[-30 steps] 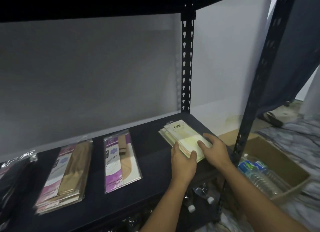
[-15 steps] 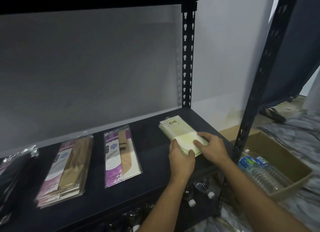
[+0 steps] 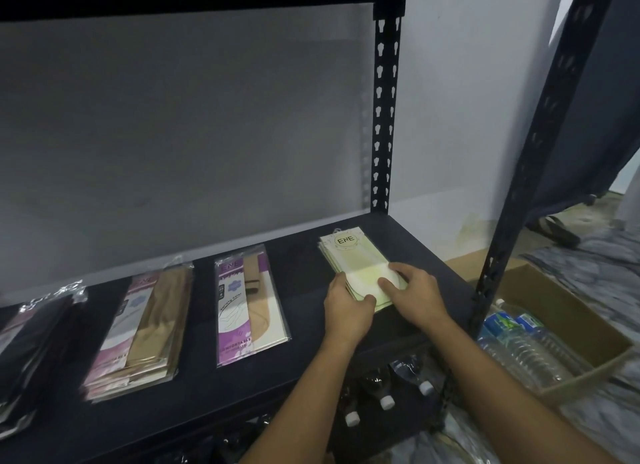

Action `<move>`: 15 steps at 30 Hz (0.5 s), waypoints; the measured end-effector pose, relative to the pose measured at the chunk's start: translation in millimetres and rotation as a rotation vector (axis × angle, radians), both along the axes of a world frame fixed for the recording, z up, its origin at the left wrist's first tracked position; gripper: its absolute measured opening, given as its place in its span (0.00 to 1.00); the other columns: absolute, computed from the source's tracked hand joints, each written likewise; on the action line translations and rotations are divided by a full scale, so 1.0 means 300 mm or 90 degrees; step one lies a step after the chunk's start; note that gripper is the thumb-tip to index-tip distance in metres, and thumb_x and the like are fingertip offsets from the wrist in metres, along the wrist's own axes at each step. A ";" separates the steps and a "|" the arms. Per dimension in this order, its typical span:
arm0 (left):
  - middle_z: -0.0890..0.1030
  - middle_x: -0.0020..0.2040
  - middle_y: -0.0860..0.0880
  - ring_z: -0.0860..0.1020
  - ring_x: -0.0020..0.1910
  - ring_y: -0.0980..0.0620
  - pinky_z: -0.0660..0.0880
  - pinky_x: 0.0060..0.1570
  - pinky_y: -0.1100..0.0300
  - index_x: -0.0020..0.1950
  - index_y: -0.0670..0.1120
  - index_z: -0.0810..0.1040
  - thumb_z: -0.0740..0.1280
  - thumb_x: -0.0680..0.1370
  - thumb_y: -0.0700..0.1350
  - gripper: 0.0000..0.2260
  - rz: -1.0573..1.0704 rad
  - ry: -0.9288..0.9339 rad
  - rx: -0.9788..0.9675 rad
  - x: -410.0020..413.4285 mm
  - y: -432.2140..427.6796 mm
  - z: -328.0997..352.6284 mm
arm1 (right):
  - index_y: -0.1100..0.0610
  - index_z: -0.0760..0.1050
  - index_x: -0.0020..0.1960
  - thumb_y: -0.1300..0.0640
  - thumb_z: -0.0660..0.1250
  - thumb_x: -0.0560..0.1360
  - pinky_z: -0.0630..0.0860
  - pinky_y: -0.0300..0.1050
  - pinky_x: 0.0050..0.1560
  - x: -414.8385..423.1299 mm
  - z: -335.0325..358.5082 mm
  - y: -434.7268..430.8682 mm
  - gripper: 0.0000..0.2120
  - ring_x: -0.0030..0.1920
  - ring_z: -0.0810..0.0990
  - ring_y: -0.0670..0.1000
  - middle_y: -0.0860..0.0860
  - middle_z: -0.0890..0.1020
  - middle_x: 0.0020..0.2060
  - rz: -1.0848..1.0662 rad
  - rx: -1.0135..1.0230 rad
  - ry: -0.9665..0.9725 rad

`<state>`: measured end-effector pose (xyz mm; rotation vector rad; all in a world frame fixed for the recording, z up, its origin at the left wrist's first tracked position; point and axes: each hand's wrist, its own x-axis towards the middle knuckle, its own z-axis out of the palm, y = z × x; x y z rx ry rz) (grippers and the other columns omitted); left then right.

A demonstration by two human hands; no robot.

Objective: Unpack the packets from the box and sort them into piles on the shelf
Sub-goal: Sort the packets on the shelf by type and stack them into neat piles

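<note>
while both hands, left hand (image 3: 346, 312) and right hand (image 3: 417, 296), clasp its near end, the pale packet pile (image 3: 353, 262) rests on the shelf (image 3: 304, 328).

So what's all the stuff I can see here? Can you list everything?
Shelf: one, black, across the middle.
Pale green packets: one pile, right end of shelf, under both hands.
Purple packet: one showing, purple and cream, left of the green pile.
Pink and tan packets: one pile, further left.
Dark packets: one pile, far left, partly cut off.
Cardboard box: one, brown, on the floor at right.
Water bottles: several, clear, in the box.
Small bottles: a few, white caps, below the shelf.
Left hand: on the green pile's near-left corner.
Right hand: on its near-right side.
</note>
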<state>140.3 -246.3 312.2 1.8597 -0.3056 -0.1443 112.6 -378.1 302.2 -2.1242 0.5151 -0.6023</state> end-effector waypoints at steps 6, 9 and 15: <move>0.81 0.57 0.49 0.80 0.54 0.51 0.77 0.50 0.64 0.64 0.45 0.76 0.68 0.71 0.35 0.21 0.040 0.009 -0.022 0.052 0.089 -0.006 | 0.61 0.75 0.64 0.57 0.71 0.72 0.66 0.33 0.54 0.050 0.000 0.099 0.22 0.60 0.77 0.54 0.55 0.80 0.60 0.023 0.012 -0.008; 0.81 0.52 0.53 0.80 0.48 0.55 0.74 0.42 0.70 0.61 0.48 0.76 0.68 0.71 0.34 0.20 0.057 0.018 -0.030 0.080 0.129 -0.001 | 0.61 0.76 0.64 0.57 0.72 0.72 0.67 0.33 0.55 0.073 0.002 0.141 0.22 0.60 0.78 0.54 0.55 0.80 0.60 0.033 0.020 -0.005; 0.80 0.52 0.55 0.79 0.49 0.59 0.73 0.43 0.72 0.63 0.48 0.75 0.68 0.72 0.34 0.21 0.071 0.027 -0.053 0.111 0.173 -0.006 | 0.61 0.75 0.64 0.58 0.70 0.72 0.68 0.34 0.55 0.112 0.003 0.196 0.21 0.59 0.78 0.54 0.56 0.80 0.60 0.035 0.030 -0.002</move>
